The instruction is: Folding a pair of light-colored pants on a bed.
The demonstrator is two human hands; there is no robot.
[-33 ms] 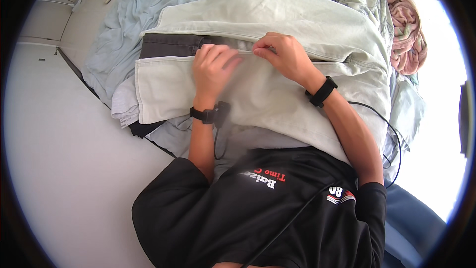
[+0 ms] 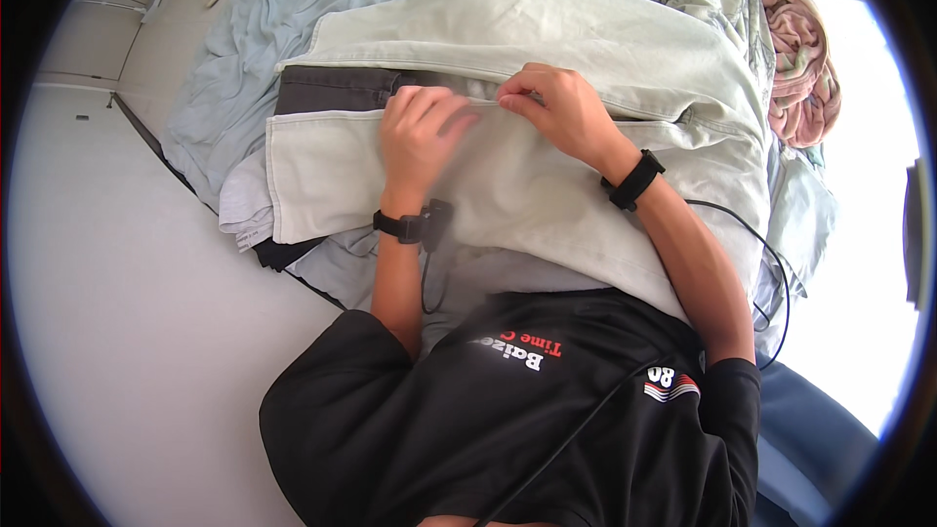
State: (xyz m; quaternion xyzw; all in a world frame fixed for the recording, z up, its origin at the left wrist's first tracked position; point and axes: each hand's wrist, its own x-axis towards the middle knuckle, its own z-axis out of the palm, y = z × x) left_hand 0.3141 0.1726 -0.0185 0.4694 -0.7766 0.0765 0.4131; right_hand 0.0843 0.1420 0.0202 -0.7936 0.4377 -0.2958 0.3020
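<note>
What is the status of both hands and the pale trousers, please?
Left hand over pale trousers, blurred, grip unclear. Right hand apparently pinching leg edge. Trousers spread out; dark cloth showing between legs.

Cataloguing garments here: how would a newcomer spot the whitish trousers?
From the rumpled pale blue cloth at upper left, move toward the person's right hand. Beneath it spread whitish fabric trousers, legs pointing left. Their light colour sets them apart from the dark grey fabric between those legs.
</note>
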